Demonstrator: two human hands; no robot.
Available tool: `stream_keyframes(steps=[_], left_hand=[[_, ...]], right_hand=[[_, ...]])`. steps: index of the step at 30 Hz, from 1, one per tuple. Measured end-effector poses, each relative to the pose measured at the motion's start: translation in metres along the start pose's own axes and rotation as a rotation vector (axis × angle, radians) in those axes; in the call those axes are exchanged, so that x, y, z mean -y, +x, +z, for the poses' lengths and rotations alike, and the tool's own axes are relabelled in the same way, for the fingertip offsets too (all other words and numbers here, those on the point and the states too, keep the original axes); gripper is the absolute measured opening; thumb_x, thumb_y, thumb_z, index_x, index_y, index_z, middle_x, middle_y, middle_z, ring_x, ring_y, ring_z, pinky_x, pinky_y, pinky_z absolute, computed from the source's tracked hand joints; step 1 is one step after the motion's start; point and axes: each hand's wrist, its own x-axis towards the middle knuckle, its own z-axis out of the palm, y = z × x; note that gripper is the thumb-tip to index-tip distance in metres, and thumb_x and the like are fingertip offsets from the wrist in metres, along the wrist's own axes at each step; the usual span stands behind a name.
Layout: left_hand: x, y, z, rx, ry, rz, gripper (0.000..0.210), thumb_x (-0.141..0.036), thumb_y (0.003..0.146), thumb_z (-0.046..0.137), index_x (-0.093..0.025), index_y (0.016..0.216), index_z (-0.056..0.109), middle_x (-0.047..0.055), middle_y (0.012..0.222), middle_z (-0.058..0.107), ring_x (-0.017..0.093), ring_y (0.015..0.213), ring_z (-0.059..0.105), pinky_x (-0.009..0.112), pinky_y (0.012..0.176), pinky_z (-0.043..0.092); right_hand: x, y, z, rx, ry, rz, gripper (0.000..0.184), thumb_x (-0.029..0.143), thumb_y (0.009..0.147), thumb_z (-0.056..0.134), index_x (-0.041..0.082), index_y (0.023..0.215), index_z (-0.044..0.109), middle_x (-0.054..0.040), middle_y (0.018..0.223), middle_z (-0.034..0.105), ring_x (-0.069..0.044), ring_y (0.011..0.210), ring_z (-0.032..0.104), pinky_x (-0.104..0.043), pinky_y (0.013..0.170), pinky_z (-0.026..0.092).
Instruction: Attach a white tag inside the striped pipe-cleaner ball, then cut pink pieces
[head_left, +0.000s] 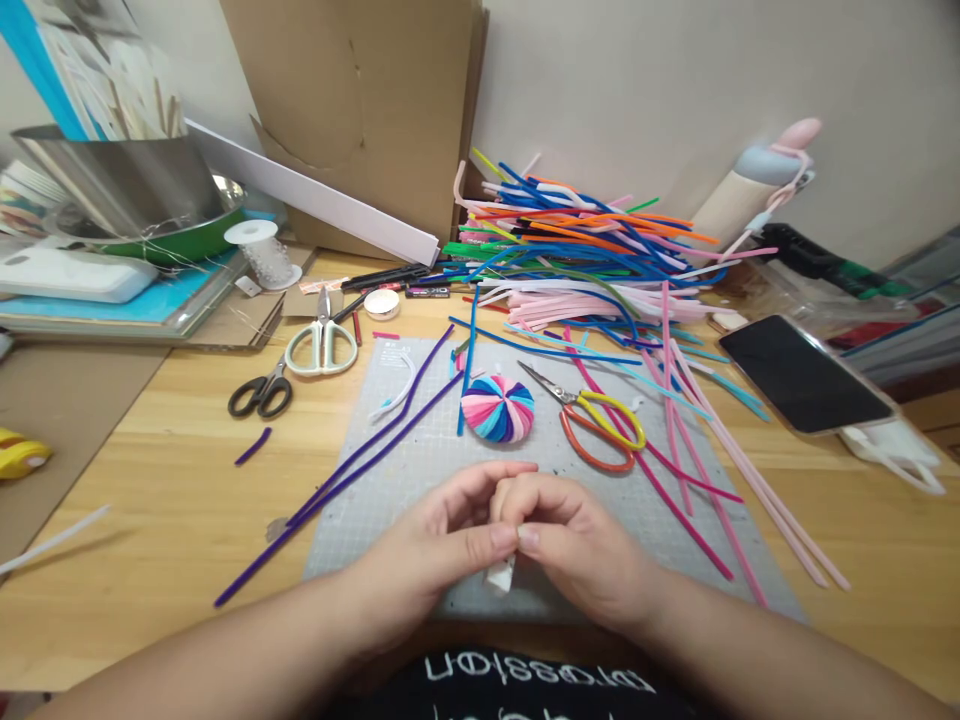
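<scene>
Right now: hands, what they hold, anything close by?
Left hand and right hand pinched together on a small white piece. Over grey cutting mat. Striped pipe-cleaner ball and orange-yellow scissors just beyond.

My left hand (442, 530) and right hand (577, 545) hide most of the small white piece (500, 575) pinched between my fingertips.

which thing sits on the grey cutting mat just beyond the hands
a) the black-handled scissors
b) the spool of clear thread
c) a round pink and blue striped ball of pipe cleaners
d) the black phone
c: the round striped pipe-cleaner ball lies on the grey cutting mat just past the left hand and right hand, which pinch a small white piece between them, while the other three things rest off the mat on the wooden table.
</scene>
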Motion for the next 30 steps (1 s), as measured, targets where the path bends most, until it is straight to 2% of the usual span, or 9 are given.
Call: stream_keyframes(steps=[4, 11, 20, 26, 30], left_hand=[[-0.002, -0.002, -0.001, 0.028, -0.043, -0.025, 0.051, -0.038, 0.076, 0.068, -0.023, 0.123, 0.054, 0.01, 0.118, 0.06, 0.024, 0.109, 0.057, 0.038, 0.091, 0.044], [-0.006, -0.002, -0.002, 0.043, -0.147, -0.158, 0.05, -0.03, 0.078, 0.068, -0.023, 0.125, 0.054, 0.009, 0.123, 0.059, 0.023, 0.115, 0.052, 0.034, 0.097, 0.036], [-0.006, -0.001, 0.001, 0.094, -0.305, -0.169, 0.047, -0.025, 0.076, 0.07, -0.022, 0.122, 0.058, 0.008, 0.12, 0.062, 0.019, 0.11, 0.056, 0.027, 0.093, 0.038], [-0.004, 0.003, -0.001, 0.11, -0.267, -0.137, 0.047, -0.028, 0.075, 0.071, -0.022, 0.12, 0.059, 0.008, 0.115, 0.064, 0.019, 0.106, 0.057, 0.029, 0.093, 0.039], [-0.002, 0.002, -0.001, 0.107, -0.213, -0.112, 0.046, -0.028, 0.075, 0.071, -0.021, 0.12, 0.059, 0.009, 0.118, 0.062, 0.02, 0.108, 0.056, 0.031, 0.094, 0.039]], right_hand=[[0.008, 0.001, 0.003, 0.02, -0.08, -0.03, 0.018, 0.03, 0.08, 0.06, 0.018, 0.067, 0.057, 0.0024, 0.062, 0.05, -0.012, 0.06, 0.047, -0.027, 0.059, 0.041], [0.013, -0.002, 0.004, 0.03, -0.132, -0.027, 0.011, 0.019, 0.079, 0.056, 0.017, 0.068, 0.056, 0.0032, 0.063, 0.048, -0.01, 0.06, 0.045, -0.023, 0.058, 0.039], [0.019, -0.005, 0.009, -0.011, -0.308, -0.082, 0.01, 0.017, 0.077, 0.051, 0.017, 0.068, 0.054, 0.0026, 0.062, 0.048, -0.011, 0.06, 0.045, -0.024, 0.057, 0.038], [0.024, -0.006, 0.015, -0.083, -0.478, -0.072, 0.016, 0.017, 0.077, 0.048, 0.017, 0.062, 0.051, 0.0023, 0.058, 0.048, -0.011, 0.058, 0.044, -0.024, 0.056, 0.038], [0.024, -0.007, 0.015, -0.071, -0.53, -0.069, 0.016, 0.017, 0.077, 0.048, 0.017, 0.062, 0.052, 0.0024, 0.058, 0.048, -0.01, 0.056, 0.044, -0.025, 0.056, 0.038]])
